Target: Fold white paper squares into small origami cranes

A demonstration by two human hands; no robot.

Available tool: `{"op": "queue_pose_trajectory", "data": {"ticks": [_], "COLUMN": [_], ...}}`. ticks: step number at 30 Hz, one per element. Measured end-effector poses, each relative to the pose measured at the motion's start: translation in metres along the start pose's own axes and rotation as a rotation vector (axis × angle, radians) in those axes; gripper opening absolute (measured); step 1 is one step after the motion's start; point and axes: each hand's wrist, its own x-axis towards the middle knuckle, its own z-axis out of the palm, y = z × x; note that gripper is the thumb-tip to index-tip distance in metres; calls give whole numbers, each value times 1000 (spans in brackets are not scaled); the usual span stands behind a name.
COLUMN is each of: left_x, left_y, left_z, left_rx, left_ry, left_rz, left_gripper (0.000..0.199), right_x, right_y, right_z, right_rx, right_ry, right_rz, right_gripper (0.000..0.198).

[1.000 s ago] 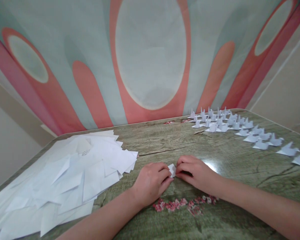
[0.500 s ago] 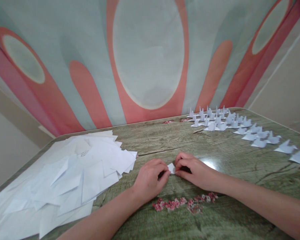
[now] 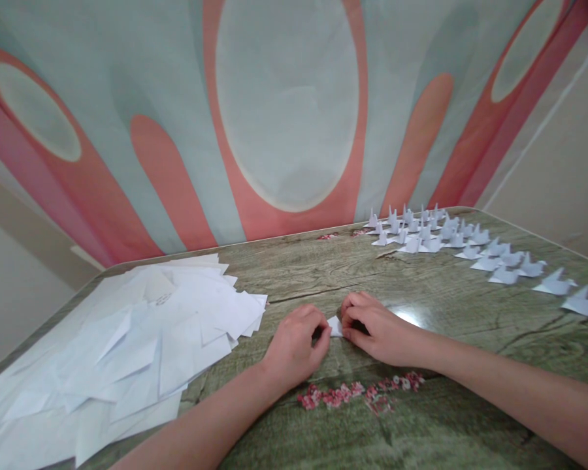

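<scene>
A small folded piece of white paper (image 3: 335, 326) lies low over the middle of the table, between my two hands. My left hand (image 3: 301, 343) pinches its left edge with thumb and fingers. On the opposite side, my right hand (image 3: 370, 326) grips the right edge, fingers bent and pressed together. Much of the paper is covered by the fingertips, so its folds are hard to make out.
A wide heap of loose white paper sheets (image 3: 186, 326) spreads over the table's left side. Several folded paper birds (image 3: 504, 274) stand in rows at the back right. The wood-patterned table (image 3: 294, 274) meets a painted backdrop (image 3: 289, 225) behind.
The visible bit of paper now looks more pointed, like a small triangle. Both hands keep hold of it with only slight finger movement. The whole view has shifted slightly.
</scene>
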Motion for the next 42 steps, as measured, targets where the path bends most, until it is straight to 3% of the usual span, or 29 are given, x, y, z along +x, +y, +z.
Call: {"op": "queue_pose_trajectory", "data": {"ticks": [18, 32, 42], "left_x": [1, -11, -15], "left_y": [1, 11, 13], "left_z": [4, -8, -7], "left_rx": [128, 617, 570], "left_ry": [-19, -198, -255], "left_rz": [49, 345, 293], "left_gripper": [10, 22, 25], "right_x": [5, 7, 8], "right_y": [2, 2, 7], "right_z": [4, 4, 5], "right_rx": [-102, -94, -79], "right_ry": [-39, -34, -31], "right_rz": [73, 87, 75], "right_gripper": [8, 5, 6]}}
